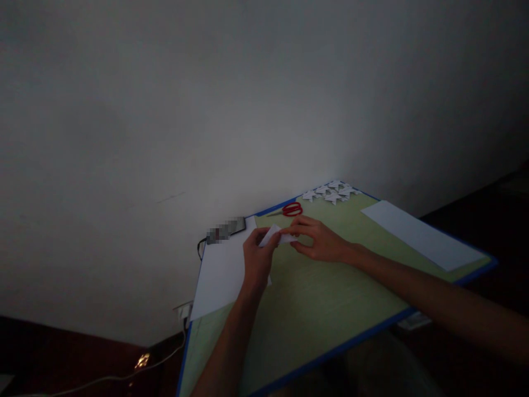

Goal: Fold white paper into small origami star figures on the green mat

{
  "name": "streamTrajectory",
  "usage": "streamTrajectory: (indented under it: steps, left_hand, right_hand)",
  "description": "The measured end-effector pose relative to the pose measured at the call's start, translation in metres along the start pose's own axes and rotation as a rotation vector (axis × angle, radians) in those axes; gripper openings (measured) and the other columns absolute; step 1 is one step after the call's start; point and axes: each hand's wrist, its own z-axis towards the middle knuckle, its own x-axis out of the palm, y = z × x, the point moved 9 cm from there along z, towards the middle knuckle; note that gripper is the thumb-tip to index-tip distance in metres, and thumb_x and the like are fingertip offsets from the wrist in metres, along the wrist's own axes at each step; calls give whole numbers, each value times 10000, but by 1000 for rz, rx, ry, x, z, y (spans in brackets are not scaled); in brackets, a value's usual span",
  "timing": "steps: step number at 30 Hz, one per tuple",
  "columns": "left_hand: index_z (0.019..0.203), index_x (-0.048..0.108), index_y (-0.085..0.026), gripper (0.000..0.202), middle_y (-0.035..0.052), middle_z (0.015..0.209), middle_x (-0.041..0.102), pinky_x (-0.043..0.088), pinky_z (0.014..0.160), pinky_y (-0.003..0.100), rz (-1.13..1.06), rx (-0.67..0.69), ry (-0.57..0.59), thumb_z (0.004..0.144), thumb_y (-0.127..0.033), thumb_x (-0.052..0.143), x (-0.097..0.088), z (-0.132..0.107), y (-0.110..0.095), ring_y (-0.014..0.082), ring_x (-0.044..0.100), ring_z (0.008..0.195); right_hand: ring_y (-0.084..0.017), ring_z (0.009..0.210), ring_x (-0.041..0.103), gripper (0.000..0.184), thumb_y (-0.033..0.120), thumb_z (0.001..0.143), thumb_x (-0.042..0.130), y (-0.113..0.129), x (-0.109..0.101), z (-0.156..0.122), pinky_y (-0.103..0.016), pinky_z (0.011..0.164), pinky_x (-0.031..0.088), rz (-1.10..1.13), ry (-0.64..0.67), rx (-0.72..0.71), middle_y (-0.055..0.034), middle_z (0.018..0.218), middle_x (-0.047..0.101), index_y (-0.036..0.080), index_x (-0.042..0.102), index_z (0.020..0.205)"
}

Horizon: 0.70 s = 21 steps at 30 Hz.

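Observation:
Both of my hands hold one small folded piece of white paper (276,236) just above a green cutting mat (322,309). My left hand (257,259) pinches its left end with closed fingers. My right hand (318,240) grips the right end, thumb and fingers pressed together on it. Red-handled scissors (291,209) lie on the mat just beyond my hands. Several small folded white paper shapes (330,192) are grouped at the mat's far corner.
A large white sheet (221,273) lies under my left hand at the mat's left side. A long white paper strip (421,234) rests along the right edge. A dark phone (231,227) with a cable sits at the far left corner. A plain wall stands behind.

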Motion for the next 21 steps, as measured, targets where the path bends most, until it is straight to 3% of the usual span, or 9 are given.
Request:
streamTrajectory:
  steps: [21]
  left_hand:
    - [863,718,-159,263,54,840,739,509,727,305,40,33,-19,720,-373,775,0,-2,-5,200,678,783]
  right_hand:
    - [-170,782,569,410,109,845,645,3,-3,0,-309,724,486,7,-20,-16,-30,848,575,251,689,1227]
